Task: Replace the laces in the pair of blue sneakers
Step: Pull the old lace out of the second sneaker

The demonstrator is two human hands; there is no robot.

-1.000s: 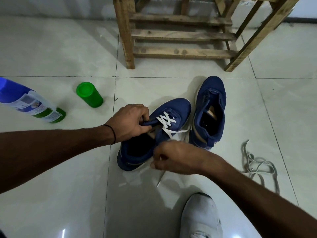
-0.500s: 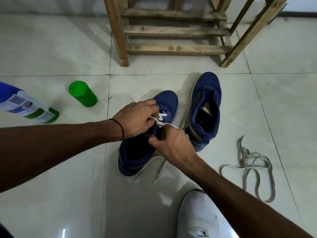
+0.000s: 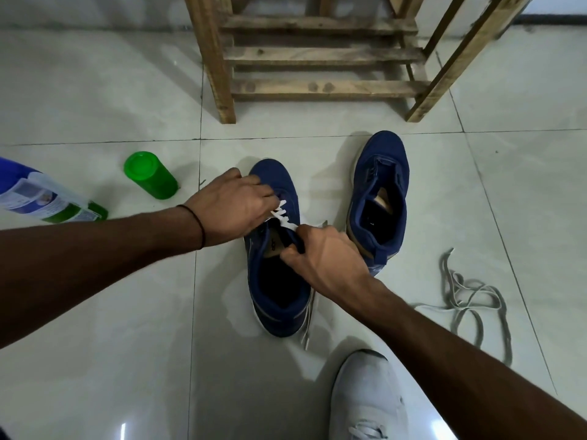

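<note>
The nearer blue sneaker (image 3: pixel 279 293) stands on the floor tiles, toe pointing away. A white lace (image 3: pixel 282 215) crosses its front eyelets, and one lace end trails beside its heel (image 3: pixel 308 328). My left hand (image 3: pixel 232 208) grips this sneaker's left front, its fingertips curled at the laced part. My right hand (image 3: pixel 324 258) pinches the sneaker's right eyelet flap, where the lace runs under its fingers. The second blue sneaker (image 3: pixel 379 198) stands to the right with no lace. An old grey lace (image 3: pixel 470 300) lies loose on the floor at the right.
A wooden rack (image 3: pixel 317 55) stands behind the sneakers. A green cap (image 3: pixel 151 174) and a tipped spray can (image 3: pixel 47 198) lie at the left. A foot in a white shoe (image 3: pixel 365 398) rests at the bottom centre.
My right hand rose from the floor beside the sneaker to its eyelet flap. My left hand slid towards the toe. The sneaker turned straighter, toe pointing away.
</note>
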